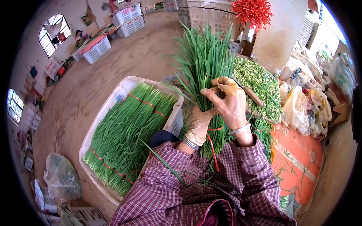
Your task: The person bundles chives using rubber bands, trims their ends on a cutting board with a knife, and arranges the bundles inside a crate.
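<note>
While the person in the plaid shirt (211, 188) is sitting over the work, both hands are closing round an upright bunch of green chives (205, 64) held in front of the chest. The left hand (200, 124), in a tan glove, is gripping the stalks low down, where a red tie (212, 145) is looping round them and trailing toward the lap. The right hand (230, 103) is wrapping the bunch higher up, fingers curled about the stems, and it is also holding a wooden-handled knife (252, 96) that is pointing off to the right. Just to the left, a white crate (113, 98) is holding tied bundles of chives (132, 132) lying flat. Behind the right hand, a heap of chopped trimmings (260, 83) is lying near an orange surface (298, 158).
</note>
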### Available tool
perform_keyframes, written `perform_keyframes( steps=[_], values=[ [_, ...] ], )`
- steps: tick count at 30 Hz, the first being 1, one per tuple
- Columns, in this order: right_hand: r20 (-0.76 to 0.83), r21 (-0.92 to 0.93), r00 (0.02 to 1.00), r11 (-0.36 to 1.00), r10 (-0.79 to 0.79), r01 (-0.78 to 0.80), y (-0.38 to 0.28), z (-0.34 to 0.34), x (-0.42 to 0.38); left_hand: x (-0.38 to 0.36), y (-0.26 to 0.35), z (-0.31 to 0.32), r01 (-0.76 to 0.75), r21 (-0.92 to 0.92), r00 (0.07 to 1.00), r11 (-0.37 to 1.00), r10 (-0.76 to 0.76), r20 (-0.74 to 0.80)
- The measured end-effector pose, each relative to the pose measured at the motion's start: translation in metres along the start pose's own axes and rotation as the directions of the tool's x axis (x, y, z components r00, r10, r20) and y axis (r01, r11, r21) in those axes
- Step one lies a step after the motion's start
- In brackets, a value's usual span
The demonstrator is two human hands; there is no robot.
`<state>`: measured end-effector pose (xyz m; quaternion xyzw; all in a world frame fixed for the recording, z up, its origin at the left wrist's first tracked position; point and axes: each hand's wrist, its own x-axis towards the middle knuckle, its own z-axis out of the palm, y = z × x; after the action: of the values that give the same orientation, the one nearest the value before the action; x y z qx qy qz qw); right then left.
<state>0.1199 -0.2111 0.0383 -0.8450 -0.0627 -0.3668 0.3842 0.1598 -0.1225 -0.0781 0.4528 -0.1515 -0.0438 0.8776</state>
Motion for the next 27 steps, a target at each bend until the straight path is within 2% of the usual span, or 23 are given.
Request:
perform_keyframes(
  steps=[1, 3, 4, 6, 9, 10, 12, 13, 14, 15, 17, 19, 21, 23, 25, 26, 27],
  values=[
    [-0.001, 0.000, 1.000, 1.000, 0.001, -0.001, -0.002, 0.003, 0.001, 0.003, -0.005, -0.004, 0.002, -0.044, 1.000, 0.999, -0.001, 0.028],
    [-0.005, -0.143, 1.000, 0.990, 0.002, -0.003, -0.004, 0.007, 0.002, 0.009, -0.013, -0.013, 0.088, -0.194, 0.996, 0.977, -0.082, 0.037],
    [-0.028, -0.180, 0.999, 0.983, -0.046, 0.040, -0.002, 0.009, 0.002, 0.009, -0.018, -0.017, 0.137, -0.305, 0.991, 0.943, -0.129, 0.044],
    [-0.060, -0.219, 0.994, 0.973, -0.086, 0.070, 0.000, 0.014, 0.002, 0.009, -0.019, -0.016, 0.185, -0.411, 0.982, 0.893, -0.178, 0.057],
    [-0.100, -0.235, 0.986, 0.966, -0.136, 0.109, 0.003, 0.018, 0.000, 0.008, -0.025, -0.019, 0.135, -0.216, 0.990, 0.967, -0.139, -0.001],
    [-0.083, -0.176, 0.989, 0.979, -0.119, 0.103, 0.004, 0.018, -0.001, 0.011, -0.030, -0.024, 0.183, -0.511, 0.983, 0.840, -0.156, 0.096],
    [-0.026, -0.017, 0.994, 0.994, -0.108, 0.108, 0.001, 0.014, -0.003, 0.019, -0.055, -0.039, 0.243, -0.745, 0.970, 0.621, -0.142, 0.198],
    [0.012, 0.083, 0.993, 0.990, -0.120, 0.118, -0.001, 0.010, -0.004, 0.024, -0.076, -0.047, 0.187, -0.538, 0.981, 0.822, -0.134, 0.138],
    [0.076, 0.330, 0.997, 0.944, -0.010, -0.016, -0.002, 0.010, -0.009, 0.031, -0.099, -0.058, 0.125, -0.283, 0.991, 0.951, -0.105, 0.084],
    [0.152, 0.470, 0.988, 0.879, 0.012, -0.083, 0.008, 0.013, -0.017, 0.042, -0.125, -0.081, 0.229, -0.699, 0.973, 0.677, -0.135, 0.189],
    [0.333, 0.659, 0.940, 0.730, -0.071, -0.179, 0.007, 0.014, -0.029, 0.029, -0.089, -0.056, 0.163, -0.330, 0.986, 0.930, -0.142, 0.086],
    [0.428, 0.802, 0.873, 0.544, -0.236, -0.246, -0.033, 0.001, -0.041, 0.009, -0.020, -0.017, 0.186, 0.019, 0.982, 0.982, -0.186, -0.024],
    [0.452, 0.846, 0.709, 0.513, -0.542, -0.147, -0.054, -0.002, -0.043, 0.003, 0.011, 0.003, 0.247, 0.140, 0.968, 0.959, -0.239, -0.074],
    [0.453, 0.818, 0.657, 0.574, -0.602, -0.037, -0.055, -0.012, -0.038, 0.002, 0.006, -0.001, 0.280, 0.091, 0.959, 0.956, -0.276, -0.055],
    [0.414, 0.704, 0.783, 0.708, -0.464, 0.047, -0.035, -0.026, -0.026, 0.003, -0.018, -0.018, 0.203, 0.043, 0.979, 0.978, -0.203, -0.006],
    [0.275, 0.608, 0.917, 0.791, -0.288, 0.066, -0.029, -0.031, -0.020, 0.003, -0.028, -0.025, 0.166, 0.016, 0.986, 0.986, -0.166, 0.015],
    [0.250, 0.535, 0.963, 0.844, -0.102, -0.050, -0.027, -0.045, -0.011, 0.000, -0.019, -0.019, 0.147, 0.038, 0.988, 0.988, -0.148, 0.032]
  ],
)
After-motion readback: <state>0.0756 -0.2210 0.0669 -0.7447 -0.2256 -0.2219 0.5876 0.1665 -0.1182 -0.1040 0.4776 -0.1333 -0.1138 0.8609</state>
